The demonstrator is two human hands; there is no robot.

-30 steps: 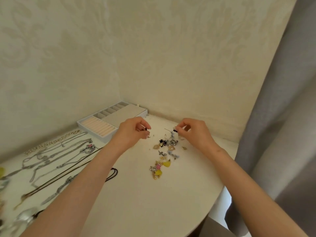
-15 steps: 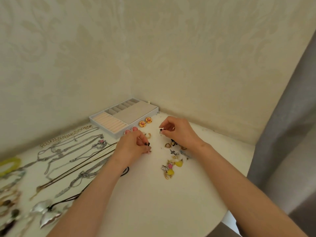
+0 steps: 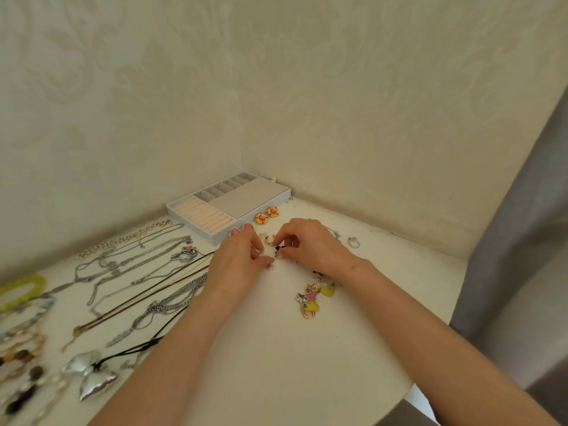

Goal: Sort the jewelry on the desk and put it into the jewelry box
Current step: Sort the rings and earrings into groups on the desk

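My left hand (image 3: 241,261) and my right hand (image 3: 307,244) meet at the middle of the white desk (image 3: 276,348). Between their fingertips sits a small black earring (image 3: 278,248), pinched by my right hand. My left hand's thumb and fingers pinch another tiny piece, too small to name. The open grey jewelry box (image 3: 229,204) stands in the back corner, with ring rolls at its left end and several empty compartments. Two round gold-and-pink earrings (image 3: 266,214) lie just before it. A yellow and pink charm cluster (image 3: 313,298) lies under my right wrist.
Several silver and gold necklaces (image 3: 138,272) lie spread on the desk's left. A silver butterfly pendant (image 3: 89,376) and bracelets (image 3: 21,290) sit at the far left. A ring (image 3: 353,242) lies right of my right hand. Grey curtain (image 3: 522,241) hangs on the right.
Both hands have come together at the centre, my right hand moving left with the black earring. The camera turned left and down, bringing more necklaces into view.
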